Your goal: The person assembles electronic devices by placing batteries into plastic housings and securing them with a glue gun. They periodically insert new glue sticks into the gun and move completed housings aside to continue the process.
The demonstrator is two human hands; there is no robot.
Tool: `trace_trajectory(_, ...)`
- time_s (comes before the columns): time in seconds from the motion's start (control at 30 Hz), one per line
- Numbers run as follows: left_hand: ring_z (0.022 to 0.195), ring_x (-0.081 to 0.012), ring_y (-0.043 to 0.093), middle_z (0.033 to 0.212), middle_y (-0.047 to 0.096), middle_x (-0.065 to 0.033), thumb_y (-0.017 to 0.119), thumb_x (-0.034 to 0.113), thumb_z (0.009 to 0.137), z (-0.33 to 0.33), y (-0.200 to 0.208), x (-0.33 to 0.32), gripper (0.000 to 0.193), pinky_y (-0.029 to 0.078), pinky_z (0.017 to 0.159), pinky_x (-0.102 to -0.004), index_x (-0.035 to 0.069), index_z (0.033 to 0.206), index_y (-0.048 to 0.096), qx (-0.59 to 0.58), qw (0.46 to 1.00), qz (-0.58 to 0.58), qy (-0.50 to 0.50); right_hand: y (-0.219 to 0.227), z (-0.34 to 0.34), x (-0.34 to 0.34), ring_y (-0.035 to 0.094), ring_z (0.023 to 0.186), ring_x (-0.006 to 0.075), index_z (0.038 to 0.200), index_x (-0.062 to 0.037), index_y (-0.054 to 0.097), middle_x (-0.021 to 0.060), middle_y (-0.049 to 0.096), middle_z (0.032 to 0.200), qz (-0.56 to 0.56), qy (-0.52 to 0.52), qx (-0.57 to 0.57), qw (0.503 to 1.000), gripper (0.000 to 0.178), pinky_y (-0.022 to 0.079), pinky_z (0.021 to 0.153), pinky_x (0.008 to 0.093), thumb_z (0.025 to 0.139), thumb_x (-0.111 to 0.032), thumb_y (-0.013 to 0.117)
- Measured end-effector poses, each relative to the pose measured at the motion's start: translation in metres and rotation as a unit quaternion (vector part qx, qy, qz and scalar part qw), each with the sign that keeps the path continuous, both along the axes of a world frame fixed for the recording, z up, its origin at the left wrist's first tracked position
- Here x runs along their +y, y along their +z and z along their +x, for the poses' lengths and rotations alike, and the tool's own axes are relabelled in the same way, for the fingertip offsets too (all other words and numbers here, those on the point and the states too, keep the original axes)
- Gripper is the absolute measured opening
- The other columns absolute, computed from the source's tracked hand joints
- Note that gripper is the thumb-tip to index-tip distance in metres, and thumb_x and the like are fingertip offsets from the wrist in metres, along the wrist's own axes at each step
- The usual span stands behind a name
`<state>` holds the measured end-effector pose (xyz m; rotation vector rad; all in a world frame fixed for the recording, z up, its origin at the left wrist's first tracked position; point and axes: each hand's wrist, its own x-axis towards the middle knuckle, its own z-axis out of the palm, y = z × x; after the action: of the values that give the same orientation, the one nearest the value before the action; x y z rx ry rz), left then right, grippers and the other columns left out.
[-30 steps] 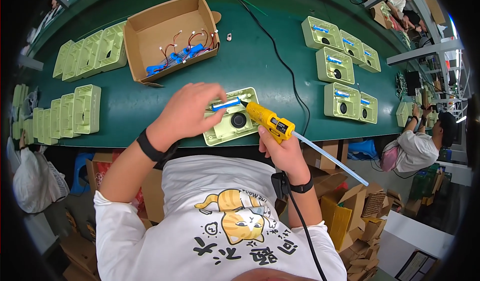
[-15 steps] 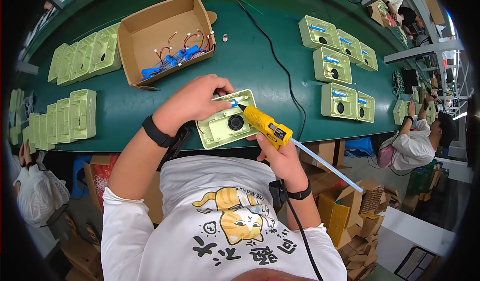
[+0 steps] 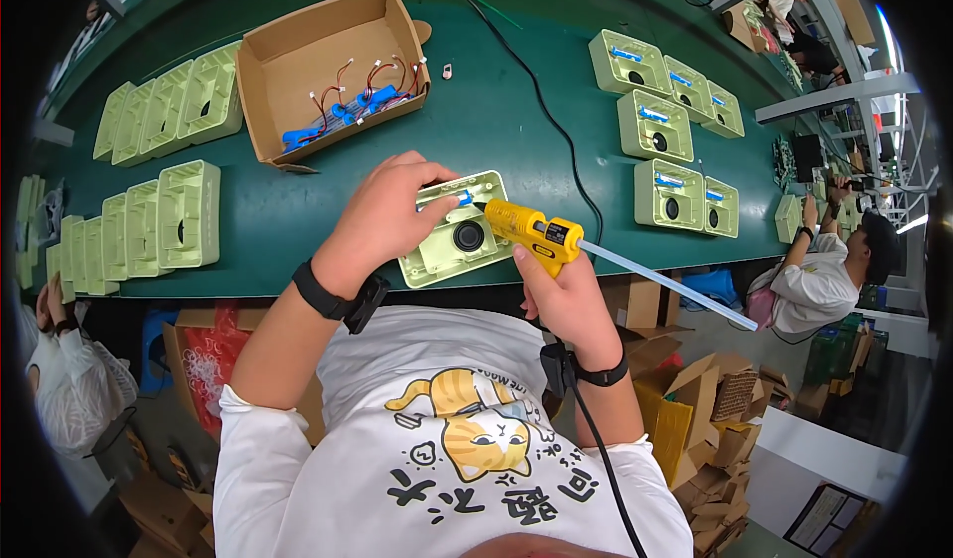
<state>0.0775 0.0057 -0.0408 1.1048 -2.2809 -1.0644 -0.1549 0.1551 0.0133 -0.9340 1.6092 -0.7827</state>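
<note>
A light-green plastic housing (image 3: 424,265) lies tilted at the table's near edge. Inside it sit a round black speaker (image 3: 468,236) and a blue cylindrical battery (image 3: 464,199). My left hand (image 3: 389,210) is closed on the housing's far-left side, thumb against the battery; its fingers partly hide the far wall. In my right hand (image 3: 564,295) is a yellow hot glue gun (image 3: 526,230), gripped by its handle. Its dark nozzle points left into the housing, close to the battery and the speaker. A long translucent glue stick (image 3: 675,288) sticks out of its back.
An open cardboard box (image 3: 288,62) holds several blue batteries with wires. Rows of green housings (image 3: 189,215) stand left; more housings (image 3: 655,126) with batteries lie right. A black cable (image 3: 541,91) crosses the table. Cardboard scraps (image 3: 720,439) fill the floor at right. Co-workers sit on both sides.
The glue gun has turned flatter, and its glue stick's tail has swung to the right. My left hand stays on the housing, with its thumb still at the battery.
</note>
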Motion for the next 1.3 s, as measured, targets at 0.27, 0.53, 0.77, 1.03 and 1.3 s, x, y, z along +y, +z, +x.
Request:
trace_trajectory(0.27,0.133,-0.039,0.065,0.138,0.07,-0.0189,0.098,0.029,0.083,0.042,0.004,0.062,0.09,0.05,0.116,-0.0496,0.003,0.159,0.058,0.124,0.981,-0.087,0.122,0.005,-0.004,0.022,0.059,0.061,0.0063,0.139,0.0007,0.074,-0.0012,0.068,0.079,-0.029,-0.023,0.015,0.999,0.031,0.049,0.058,0.0272,0.114,-0.018,0.071)
trace_trajectory(0.53,0.148,-0.0408,0.057,0.156,0.061,-0.0227,0.103,0.02,0.071,0.053,-0.008,0.085,0.119,0.045,0.125,-0.0513,0.0,0.172,0.043,0.011,0.987,-0.117,0.107,-0.018,-0.007,0.033,0.066,0.08,0.0051,0.139,-0.0006,0.072,0.0031,0.081,0.11,-0.104,0.008,-0.01,0.995,0.032,0.056,0.068,0.0225,0.111,-0.014,0.076)
trace_trajectory(0.77,0.144,-0.0414,0.058,0.159,0.055,-0.023,0.1,0.014,0.064,0.054,-0.016,0.089,0.117,0.047,0.124,-0.0515,0.004,0.169,0.049,0.087,0.987,-0.099,0.089,-0.018,0.0,0.035,0.068,0.083,0.0096,0.126,0.0026,0.076,0.0057,0.081,0.103,-0.219,0.105,0.095,0.965,0.02,0.055,0.076,0.0264,0.107,-0.003,0.075)
trace_trajectory(1.03,0.138,-0.0407,0.061,0.155,0.05,-0.0206,0.099,0.008,0.059,0.045,-0.003,0.087,0.117,0.058,0.114,-0.0482,0.008,0.167,0.054,0.147,0.977,-0.152,0.026,-0.003,0.016,0.035,0.07,0.084,0.011,0.118,0.004,0.078,0.0076,0.08,0.1,-0.164,0.09,0.063,0.98,0.014,0.056,0.078,0.0281,0.105,0.0,0.074)
trace_trajectory(1.3,0.137,-0.04,0.062,0.152,0.053,-0.0202,0.102,0.013,0.059,0.042,0.002,0.09,0.112,0.059,0.113,-0.0483,0.008,0.162,0.06,0.145,0.972,-0.185,0.016,0.007,0.018,0.035,0.069,0.074,0.0104,0.112,0.0033,0.079,0.005,0.078,0.088,-0.206,0.1,0.096,0.969,0.011,0.054,0.071,0.0263,0.101,0.0,0.078)
